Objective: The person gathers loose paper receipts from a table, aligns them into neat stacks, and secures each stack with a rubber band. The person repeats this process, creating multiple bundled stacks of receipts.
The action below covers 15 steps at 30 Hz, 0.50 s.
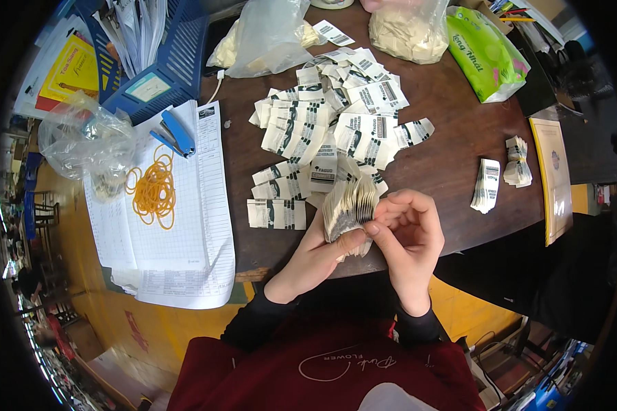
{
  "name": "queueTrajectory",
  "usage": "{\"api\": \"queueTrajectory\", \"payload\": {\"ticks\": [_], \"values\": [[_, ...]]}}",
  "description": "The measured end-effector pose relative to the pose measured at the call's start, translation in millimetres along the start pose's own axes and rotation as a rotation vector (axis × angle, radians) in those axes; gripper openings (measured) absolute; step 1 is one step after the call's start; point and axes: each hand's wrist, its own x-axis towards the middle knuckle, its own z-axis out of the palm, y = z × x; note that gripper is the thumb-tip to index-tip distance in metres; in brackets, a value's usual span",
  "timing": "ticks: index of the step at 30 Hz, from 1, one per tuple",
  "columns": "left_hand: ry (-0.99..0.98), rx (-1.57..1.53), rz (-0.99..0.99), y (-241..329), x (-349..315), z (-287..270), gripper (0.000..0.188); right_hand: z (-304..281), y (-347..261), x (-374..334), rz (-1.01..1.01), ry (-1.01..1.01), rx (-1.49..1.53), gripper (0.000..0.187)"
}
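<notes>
A thick stack of small printed fabric labels (349, 205) is held upright near the table's front edge. My left hand (313, 255) wraps round it, thumb pressed across its near face. At the stack's right side, my right hand (413, 240) has its thumb and index finger closed on the label edges, which fan apart at the top. Just beyond lies a spread pile of loose white labels (295, 130) with dark print, some in short overlapping rows. Two smaller bundles stand to the right: a label stack (485, 185) and a banded label bundle (518, 162).
Left are orange rubber bands (153, 192) and a blue stapler (177, 133) on paper sheets (206, 253), a clear plastic bag (89, 137) and a blue file rack (168, 75). Farther back sit label-filled bags (408, 34) and a green tissue pack (485, 55). A yellow-edged notebook (552, 178) lies right.
</notes>
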Motion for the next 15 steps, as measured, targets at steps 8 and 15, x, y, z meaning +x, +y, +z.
{"api": "queueTrajectory", "payload": {"ticks": [8, 15], "values": [[-0.102, -0.161, 0.048, 0.9, 2.9, -4.8, 0.059, 2.1, 5.5, -2.0, 0.024, 0.08, 0.176, 0.04], [-0.097, -0.192, 0.079, 0.4, 3.1, -4.3, 0.055, 5.8, 1.2, -1.0, -0.079, 0.107, -0.031, 0.024]]}}
